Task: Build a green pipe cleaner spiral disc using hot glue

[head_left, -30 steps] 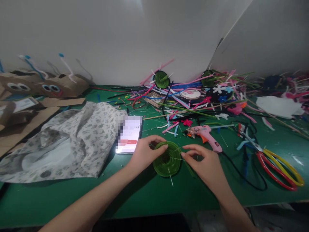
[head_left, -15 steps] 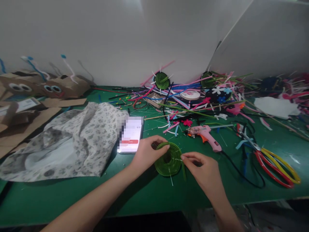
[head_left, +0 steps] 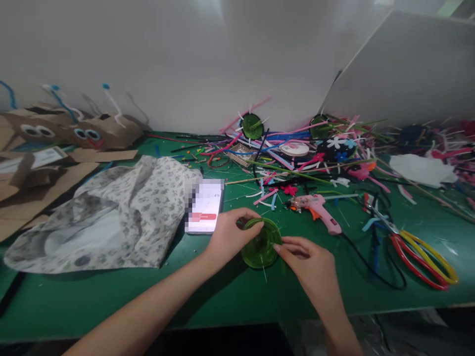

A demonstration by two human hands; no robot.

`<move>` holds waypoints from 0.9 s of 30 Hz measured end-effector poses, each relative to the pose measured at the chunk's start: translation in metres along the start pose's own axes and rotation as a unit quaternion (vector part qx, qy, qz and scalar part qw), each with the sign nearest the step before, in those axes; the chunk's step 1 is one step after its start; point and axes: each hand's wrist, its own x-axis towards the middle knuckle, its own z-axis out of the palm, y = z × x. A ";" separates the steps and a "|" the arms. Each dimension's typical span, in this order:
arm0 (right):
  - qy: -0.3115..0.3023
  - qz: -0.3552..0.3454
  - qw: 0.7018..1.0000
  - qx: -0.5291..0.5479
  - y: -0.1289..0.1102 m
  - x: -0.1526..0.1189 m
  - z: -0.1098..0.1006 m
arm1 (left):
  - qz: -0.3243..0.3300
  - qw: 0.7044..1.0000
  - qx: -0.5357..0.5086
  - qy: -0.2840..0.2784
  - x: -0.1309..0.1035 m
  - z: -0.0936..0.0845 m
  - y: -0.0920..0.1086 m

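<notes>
A round green coil is held just above the green table, with a thin pale strand sticking out at its lower edge. My left hand grips its upper left rim, the thumb lying across the top. At the right rim my right hand pinches the edge between thumb and fingers. A lit phone lies to the left, partly behind my left hand. Beyond my right hand rests a pink glue gun, its black cord running right.
Scissors with red and yellow handles lie at the right. Patterned cloth and cardboard figures occupy the left. Loose pipe cleaners are heaped at the back, near white paper on the green table.
My right fingers have moved in against the coil's right rim, and the green strip that hung there no longer shows. The view has shifted slightly.
</notes>
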 end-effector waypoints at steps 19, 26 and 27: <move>0.047 -0.215 0.973 -0.076 -0.025 0.061 -0.035 | -0.015 0.979 -0.155 -0.134 -0.005 -0.005 0.013; -0.155 -0.294 0.923 -0.195 -0.045 0.064 -0.037 | -0.006 0.970 -0.107 -0.218 -0.006 -0.008 0.013; -0.179 -0.302 0.912 -0.209 -0.047 0.063 -0.035 | 0.004 0.972 -0.083 -0.222 -0.006 -0.008 0.013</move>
